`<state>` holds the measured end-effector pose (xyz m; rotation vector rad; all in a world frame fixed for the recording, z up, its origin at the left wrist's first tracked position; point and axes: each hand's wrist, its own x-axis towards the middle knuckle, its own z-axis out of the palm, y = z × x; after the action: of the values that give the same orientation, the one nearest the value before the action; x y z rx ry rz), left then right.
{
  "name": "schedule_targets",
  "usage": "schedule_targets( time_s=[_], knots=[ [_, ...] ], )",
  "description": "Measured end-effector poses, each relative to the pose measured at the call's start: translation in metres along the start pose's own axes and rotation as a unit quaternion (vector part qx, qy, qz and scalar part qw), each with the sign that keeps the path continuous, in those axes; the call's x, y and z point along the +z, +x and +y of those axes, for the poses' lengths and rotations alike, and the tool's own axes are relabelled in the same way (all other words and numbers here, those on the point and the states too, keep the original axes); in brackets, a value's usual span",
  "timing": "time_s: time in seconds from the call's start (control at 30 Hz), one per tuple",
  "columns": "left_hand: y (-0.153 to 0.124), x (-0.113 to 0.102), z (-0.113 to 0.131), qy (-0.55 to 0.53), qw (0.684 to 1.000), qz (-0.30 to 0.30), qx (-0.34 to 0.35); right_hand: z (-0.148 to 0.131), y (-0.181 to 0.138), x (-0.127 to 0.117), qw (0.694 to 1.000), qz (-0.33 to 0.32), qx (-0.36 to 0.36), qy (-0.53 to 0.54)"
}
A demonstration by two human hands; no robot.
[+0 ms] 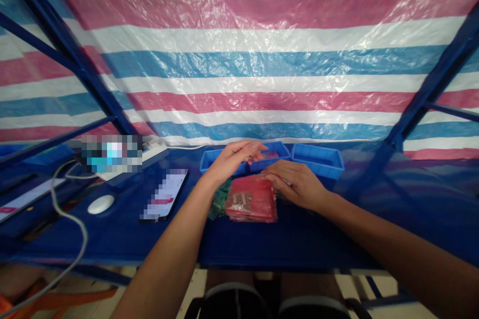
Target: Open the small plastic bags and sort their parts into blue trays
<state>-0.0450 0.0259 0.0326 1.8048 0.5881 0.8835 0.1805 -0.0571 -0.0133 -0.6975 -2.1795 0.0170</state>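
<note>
Red packets [251, 199]: flat stack, glossy translucent red film, small white label on top sheet, edges slightly uneven. Location: blue table [307, 234], centre, just in front of blue trays [318, 160]. Green packets [220, 198] touching stack's left side, partly under it. Right hand [295, 184]: palm down, fingers together, laid on stack's far right corner, not curled round it. Left hand [232, 157]: raised over trays, fingers extended, close together; pinch at fingertips cannot be told. Phone [164, 194], white mouse [100, 204] further left.
</note>
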Motion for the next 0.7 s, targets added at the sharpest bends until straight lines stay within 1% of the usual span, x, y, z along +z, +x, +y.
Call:
schedule_targets(
  time_s=[0.07,0.17,0.3,0.4,0.6,0.63,0.7],
  knots=[
    [-0.001,0.0,0.001,-0.028,1.0,-0.012,0.003,0.005,0.0,0.001,0.998,0.028,0.058,-0.005],
    [-0.003,0.003,0.004,-0.015,1.0,-0.025,-0.002,0.013,0.0,0.003,0.987,0.07,0.147,0.006],
    [-0.006,0.007,0.008,-0.018,0.997,-0.06,-0.042,0.019,0.002,0.003,0.961,0.12,0.242,0.055],
    [-0.007,0.007,0.008,-0.023,0.996,-0.066,-0.047,0.022,0.003,0.002,0.939,0.136,0.296,0.111],
    [0.0,0.005,-0.002,-0.021,0.999,-0.033,-0.016,0.032,0.0,0.004,0.902,0.148,0.343,0.216],
    [0.001,0.004,-0.004,-0.015,1.0,-0.019,-0.01,0.034,0.0,0.005,0.895,0.151,0.35,0.23],
    [0.004,0.003,-0.007,-0.008,1.0,0.03,-0.002,0.035,0.0,0.006,0.883,0.164,0.354,0.262]
  ],
)
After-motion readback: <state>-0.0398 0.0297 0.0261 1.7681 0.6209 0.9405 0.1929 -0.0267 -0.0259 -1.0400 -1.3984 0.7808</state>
